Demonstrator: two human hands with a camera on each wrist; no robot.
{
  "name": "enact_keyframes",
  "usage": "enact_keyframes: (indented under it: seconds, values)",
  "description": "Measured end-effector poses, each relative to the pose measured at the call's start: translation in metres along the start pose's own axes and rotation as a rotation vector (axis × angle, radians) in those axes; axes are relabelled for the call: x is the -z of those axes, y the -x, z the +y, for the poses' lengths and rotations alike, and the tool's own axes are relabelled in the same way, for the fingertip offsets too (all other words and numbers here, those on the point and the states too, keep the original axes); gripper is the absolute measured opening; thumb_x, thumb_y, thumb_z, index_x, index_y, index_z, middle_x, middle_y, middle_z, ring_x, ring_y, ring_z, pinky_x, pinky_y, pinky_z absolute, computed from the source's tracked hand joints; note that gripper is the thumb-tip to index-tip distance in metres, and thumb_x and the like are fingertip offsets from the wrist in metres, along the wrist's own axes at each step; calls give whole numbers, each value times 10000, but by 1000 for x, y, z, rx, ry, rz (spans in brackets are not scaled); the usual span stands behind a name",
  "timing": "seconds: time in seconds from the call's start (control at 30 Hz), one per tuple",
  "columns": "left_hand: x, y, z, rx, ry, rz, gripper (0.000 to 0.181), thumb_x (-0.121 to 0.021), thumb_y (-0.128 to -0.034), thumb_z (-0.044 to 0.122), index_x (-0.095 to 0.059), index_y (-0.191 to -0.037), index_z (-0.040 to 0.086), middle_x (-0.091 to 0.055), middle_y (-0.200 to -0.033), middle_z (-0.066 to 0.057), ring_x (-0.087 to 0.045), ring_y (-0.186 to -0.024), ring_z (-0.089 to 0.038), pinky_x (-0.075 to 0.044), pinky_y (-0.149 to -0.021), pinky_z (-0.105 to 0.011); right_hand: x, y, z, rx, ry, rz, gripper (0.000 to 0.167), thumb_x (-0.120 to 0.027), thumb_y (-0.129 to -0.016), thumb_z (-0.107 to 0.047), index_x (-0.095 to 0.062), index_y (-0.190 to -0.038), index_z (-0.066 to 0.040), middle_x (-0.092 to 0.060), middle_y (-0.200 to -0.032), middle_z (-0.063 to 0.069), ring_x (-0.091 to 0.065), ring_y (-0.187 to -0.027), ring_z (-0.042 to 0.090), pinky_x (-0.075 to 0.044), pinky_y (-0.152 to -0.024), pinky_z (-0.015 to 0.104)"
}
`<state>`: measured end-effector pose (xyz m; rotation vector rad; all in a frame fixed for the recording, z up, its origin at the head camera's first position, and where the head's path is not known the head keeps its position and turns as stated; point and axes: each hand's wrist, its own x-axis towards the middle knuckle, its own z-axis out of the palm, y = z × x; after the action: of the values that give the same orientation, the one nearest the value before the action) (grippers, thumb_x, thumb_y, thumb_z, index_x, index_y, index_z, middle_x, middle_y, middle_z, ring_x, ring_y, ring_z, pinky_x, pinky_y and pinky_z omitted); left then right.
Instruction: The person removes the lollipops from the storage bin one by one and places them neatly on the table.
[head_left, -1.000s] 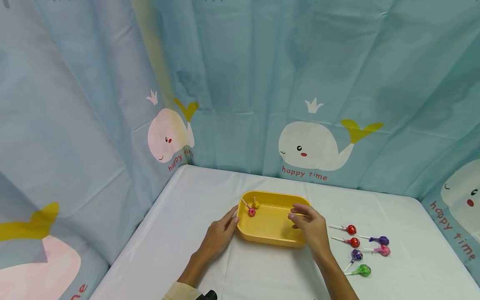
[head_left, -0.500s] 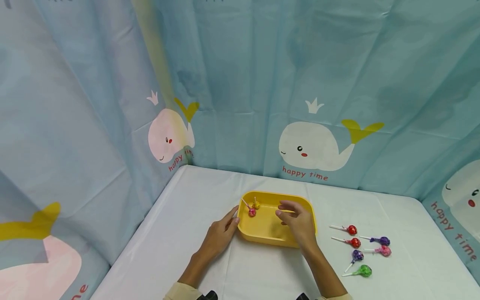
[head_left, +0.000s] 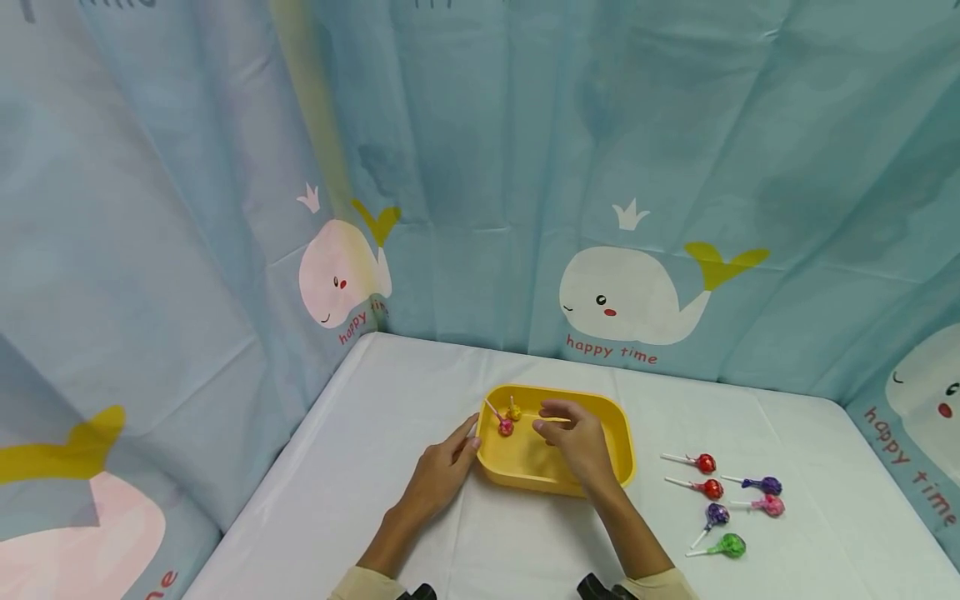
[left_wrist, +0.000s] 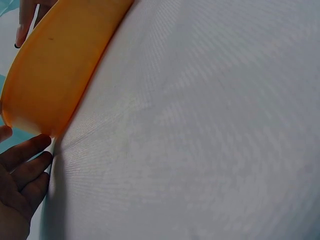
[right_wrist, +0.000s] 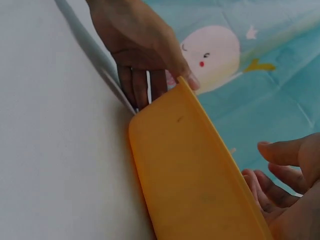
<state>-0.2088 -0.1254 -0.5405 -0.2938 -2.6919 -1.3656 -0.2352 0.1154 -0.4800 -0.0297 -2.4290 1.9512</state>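
Observation:
A yellow tray (head_left: 525,483) stands on the white table. Near its left end lie a pinkish-red lollipop (head_left: 506,427) and a yellow lollipop (head_left: 513,412), sticks pointing up and back. My left hand (head_left: 441,473) rests against the tray's left end; in the right wrist view its thumb (right_wrist: 192,81) touches the rim and its fingers reach down along the outside. Over the tray's middle hovers my right hand (head_left: 579,442), fingers loosely bent and thumb apart, with no object visible between them. In the left wrist view the tray's outer wall (left_wrist: 65,65) hides its inside.
Right of the tray several wrapped lollipops lie loose: two red ones, among them the nearer red lollipop (head_left: 711,489), two purple ones, a pink lollipop (head_left: 771,505) and a green lollipop (head_left: 731,546). A blue whale-print curtain (head_left: 480,283) borders the table's back and left.
My right hand has moved left over the tray, from its right end toward the middle. The left hand keeps its place at the tray's left end, and the lollipops lie as before.

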Motion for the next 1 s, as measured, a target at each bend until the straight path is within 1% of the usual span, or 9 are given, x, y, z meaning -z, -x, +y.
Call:
enact_keyframes:
  seconds: [0.2,0.4,0.57,0.73,0.87,1.0]
  values:
    - [1,-1,0,3,8,-4,569,-473,-1118,518,-461,-1626,261,-748,-1317,-37,-688,-1199,-191,-525,-1102,-499,-8,-8,1,-12,31,-44,380,-809,-951,-153,-718,-1294,-18,-726,-1263,187,-734,-1018,251,-635,-878,362]
    - [0,-1,-2,-1,6,-4,576,-480,-1115,518,-469,-1622,243,-753,-1308,-36,-691,-1184,-182,-529,-1096,-497,-16,-14,4,-21,63,-79,335,-789,-957,-106,-725,-1272,-11,-738,-1228,177,-740,-1010,264,-637,-859,388]
    - [0,-1,-2,-7,1,-2,563,-488,-1118,498,-472,-1620,246,-753,-1307,-38,-690,-1184,-182,-531,-1093,-495,-21,-17,7,-11,87,-90,325,-805,-934,-81,-737,-1240,6,-747,-1200,187,-738,-998,266,-640,-830,364]
    - [0,-1,-2,-8,-1,-5,565,-479,-1119,504,-467,-1623,250,-748,-1317,-46,-680,-1257,-233,-519,-1105,-509,-25,-21,11,6,126,-93,337,-829,-911,-72,-742,-1222,23,-760,-1166,188,-731,-939,243,-633,-779,324]
    - [0,-1,-3,-2,1,-11,567,-469,-1119,516,-457,-1627,265,-743,-1330,-49,-667,-1290,-254,-508,-1118,-516,-28,-25,13,7,148,-103,337,-829,-905,-58,-741,-1215,37,-764,-1139,184,-711,-900,220,-630,-765,323]
    - [-1,-1,-4,-6,0,-10,573,-461,-1120,523,-459,-1627,256,-741,-1333,-49,-661,-1302,-262,-506,-1119,-519,-30,-28,14,15,166,-113,333,-836,-887,-47,-745,-1195,44,-766,-1116,182,-691,-882,209,-631,-741,330]
